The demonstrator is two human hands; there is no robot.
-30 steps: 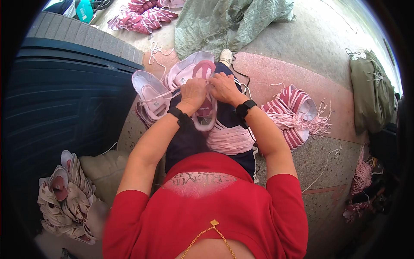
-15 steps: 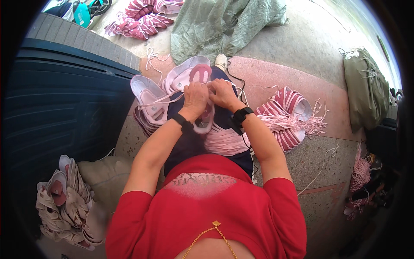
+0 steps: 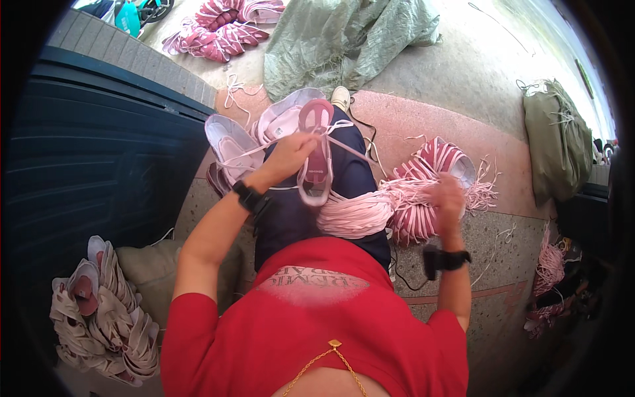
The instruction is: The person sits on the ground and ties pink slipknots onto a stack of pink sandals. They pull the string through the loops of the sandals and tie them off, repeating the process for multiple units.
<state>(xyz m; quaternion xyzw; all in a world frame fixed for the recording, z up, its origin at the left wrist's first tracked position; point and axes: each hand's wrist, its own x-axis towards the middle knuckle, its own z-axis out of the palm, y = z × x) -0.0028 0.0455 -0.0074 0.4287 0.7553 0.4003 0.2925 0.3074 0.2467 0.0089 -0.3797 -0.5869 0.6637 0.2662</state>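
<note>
A pink shoe upper [image 3: 315, 177] with a darker pink lining rests over my lap. My left hand [image 3: 291, 155] is closed on its edge near the lace holes, and a pale lace [image 3: 350, 151] trails from there to the right. My right hand [image 3: 450, 202], smeared by motion, is out to the right over the loose ends of a bundle of pink laces [image 3: 357, 215]; its fingers cannot be made out. That bundle lies across my right thigh. More pale pink shoe uppers [image 3: 228, 142] with laces sit beside my left leg.
Dark pink and white striped uppers [image 3: 420, 223] are stacked on the floor at the right. Beige uppers [image 3: 102, 317] lie at lower left by a stuffed sack [image 3: 152, 268]. A blue metal door [image 3: 99, 145] borders the left. A green tarp [image 3: 344, 46] and olive sack [image 3: 559, 145] stand farther off.
My right hand has left the upper and swung right and toward me, to the laces. My left hand stays at the upper, whose darker lining now shows more fully.
</note>
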